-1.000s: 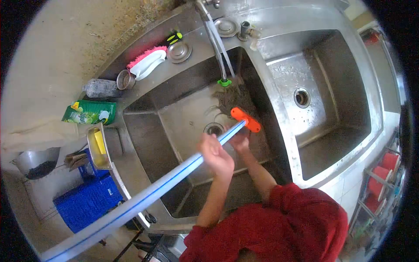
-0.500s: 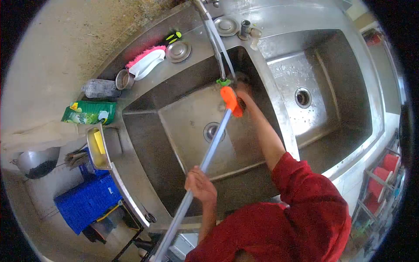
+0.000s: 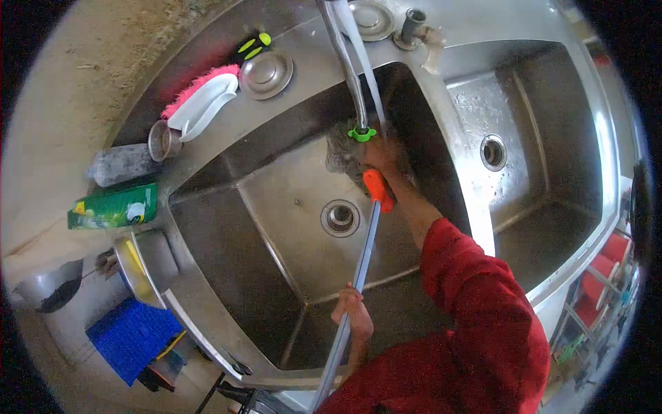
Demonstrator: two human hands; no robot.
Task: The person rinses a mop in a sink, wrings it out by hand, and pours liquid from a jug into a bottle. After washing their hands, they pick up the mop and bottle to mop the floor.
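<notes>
A long light-grey pole (image 3: 363, 265) with an orange end piece (image 3: 378, 190) slants across the sink basin (image 3: 283, 193). My left hand (image 3: 354, 314) is closed around the pole near the basin's front edge. My right hand (image 3: 383, 155) is just beyond the orange end piece, below the metal faucet (image 3: 352, 76) with its green collar (image 3: 361, 134). Its fingers are smeared by motion, and I cannot tell what they hold. Greyish, translucent streaks (image 3: 338, 153) show left of that hand over the basin floor. A drain (image 3: 340, 217) lies in the basin's middle.
A second basin (image 3: 527, 131) is on the right. Along the back ledge are a metal lid (image 3: 265, 74), a pink-bristled white brush (image 3: 205, 107), a metal cup (image 3: 164, 141), a clear bottle (image 3: 123, 165) and a green pouch (image 3: 114, 207). A steel tray (image 3: 141, 269) stands at left.
The orange end piece has moved down toward me, and my left hand has shifted right and lower with the pole. My right hand has blurred, and greyish streaks have appeared beside it. The view has shifted.
</notes>
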